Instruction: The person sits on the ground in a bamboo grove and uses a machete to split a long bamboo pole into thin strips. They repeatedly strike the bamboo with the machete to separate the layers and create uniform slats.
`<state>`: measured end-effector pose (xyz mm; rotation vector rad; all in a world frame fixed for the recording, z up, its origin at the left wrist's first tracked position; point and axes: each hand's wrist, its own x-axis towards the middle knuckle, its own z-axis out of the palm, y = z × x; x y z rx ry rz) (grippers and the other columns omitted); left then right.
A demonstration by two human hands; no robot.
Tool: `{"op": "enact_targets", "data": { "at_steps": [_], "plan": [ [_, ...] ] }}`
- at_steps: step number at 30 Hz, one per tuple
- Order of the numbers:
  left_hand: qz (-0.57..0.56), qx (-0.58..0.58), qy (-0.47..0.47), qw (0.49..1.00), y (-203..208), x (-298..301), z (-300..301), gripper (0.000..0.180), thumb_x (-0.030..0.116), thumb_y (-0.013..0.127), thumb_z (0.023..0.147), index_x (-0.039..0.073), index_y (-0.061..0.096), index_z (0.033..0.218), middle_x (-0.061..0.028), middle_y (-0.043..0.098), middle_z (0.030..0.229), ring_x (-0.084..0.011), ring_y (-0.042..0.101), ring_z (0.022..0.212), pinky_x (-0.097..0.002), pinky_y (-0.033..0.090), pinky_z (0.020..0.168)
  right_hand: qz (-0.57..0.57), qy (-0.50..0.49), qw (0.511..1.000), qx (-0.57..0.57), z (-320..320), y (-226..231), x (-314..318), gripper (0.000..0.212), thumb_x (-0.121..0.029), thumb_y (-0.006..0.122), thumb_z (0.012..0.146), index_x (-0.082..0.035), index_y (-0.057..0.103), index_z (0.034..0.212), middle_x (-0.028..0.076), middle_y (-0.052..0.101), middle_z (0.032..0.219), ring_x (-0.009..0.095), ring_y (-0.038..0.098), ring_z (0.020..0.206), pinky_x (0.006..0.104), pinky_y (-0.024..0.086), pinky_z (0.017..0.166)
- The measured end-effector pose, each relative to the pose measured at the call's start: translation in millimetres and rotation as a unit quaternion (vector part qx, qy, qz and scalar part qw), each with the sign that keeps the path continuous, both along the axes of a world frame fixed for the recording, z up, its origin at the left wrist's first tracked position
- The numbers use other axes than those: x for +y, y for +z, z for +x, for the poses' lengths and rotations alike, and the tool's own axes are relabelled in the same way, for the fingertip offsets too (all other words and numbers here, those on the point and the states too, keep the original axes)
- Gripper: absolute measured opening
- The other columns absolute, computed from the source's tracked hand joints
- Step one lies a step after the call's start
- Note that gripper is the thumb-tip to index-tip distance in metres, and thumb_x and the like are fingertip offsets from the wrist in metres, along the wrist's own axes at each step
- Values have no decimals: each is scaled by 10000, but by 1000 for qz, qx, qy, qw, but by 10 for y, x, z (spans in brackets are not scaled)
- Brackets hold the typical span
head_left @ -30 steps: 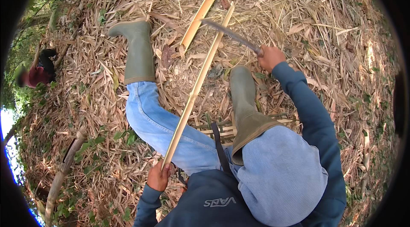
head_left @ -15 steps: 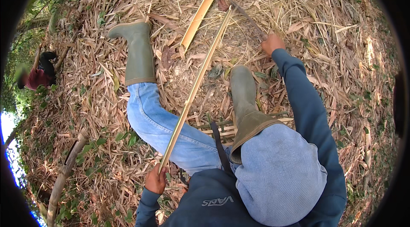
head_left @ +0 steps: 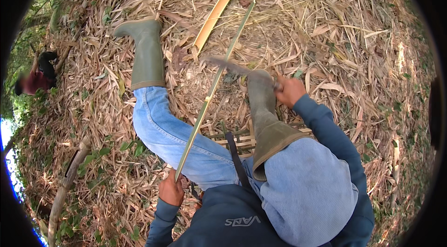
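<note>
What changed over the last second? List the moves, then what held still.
The right hand swung the long blade up and away along the thin bamboo strip, then back down toward the right boot; the blade is now motion-blurred beside the strip. The left hand kept its grip on the strip's near end. Both boots, the wider bamboo slat and the leaf litter stayed put.

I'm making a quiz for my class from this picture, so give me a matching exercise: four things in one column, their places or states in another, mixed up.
Things:
1. thin bamboo strip
2. blade
3. wide bamboo slat
4. left boot

Places or states:
A. lying loose on the dry leaves
B. gripped in the right hand
C. stretched out on the litter
D. near end in the left hand

Pairs: 1-D, 2-B, 3-A, 4-C
</note>
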<state>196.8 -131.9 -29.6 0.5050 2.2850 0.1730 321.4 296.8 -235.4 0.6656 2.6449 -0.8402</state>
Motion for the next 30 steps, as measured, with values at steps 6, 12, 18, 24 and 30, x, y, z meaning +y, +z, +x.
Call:
{"op": "enact_targets", "data": {
  "at_steps": [6, 12, 18, 24, 30],
  "plan": [
    [33, -41, 61, 997, 59, 9, 28, 116, 104, 491, 950, 15, 555, 912, -184, 566, 640, -388, 576, 578, -471, 416, 539, 12, 37, 999, -23, -138, 52, 24, 195, -257, 613, 809, -73, 604, 873, 194, 647, 699, 395, 651, 685, 499, 530, 656],
    [-8, -91, 65, 994, 128, 40, -12, 203, 184, 474, 983, 15, 561, 911, -138, 552, 628, -295, 564, 543, -399, 432, 535, 53, -74, 993, -71, -432, -227, 559, 229, -272, 608, 823, -74, 615, 938, 203, 666, 777, 392, 658, 765, 495, 531, 735],
    [23, -179, 148, 972, 45, -203, 43, 261, 221, 447, 1008, 16, 570, 902, -73, 531, 581, -187, 538, 512, -341, 419, 510, 45, -151, 980, -122, -601, -474, 798, 265, -284, 573, 861, -69, 642, 999, 221, 678, 855, 388, 660, 874, 501, 522, 794],
    [57, -371, 329, 866, 32, -182, -82, 326, 283, 443, 1028, 4, 575, 925, -30, 521, 580, -89, 439, 488, -233, 370, 469, 50, -77, 995, -43, -492, -255, 536, 231, -265, 597, 833, -60, 617, 939, 225, 664, 771, 403, 662, 742, 510, 537, 682],
    [91, -471, 381, 790, -23, -151, -122, 357, 325, 448, 1027, -5, 557, 947, -66, 531, 574, -99, 411, 438, -245, 351, 428, -22, 137, 988, -68, -261, 278, -177, 240, -237, 627, 807, -70, 597, 976, 218, 650, 730, 387, 664, 708, 521, 535, 655]
  ]
}}
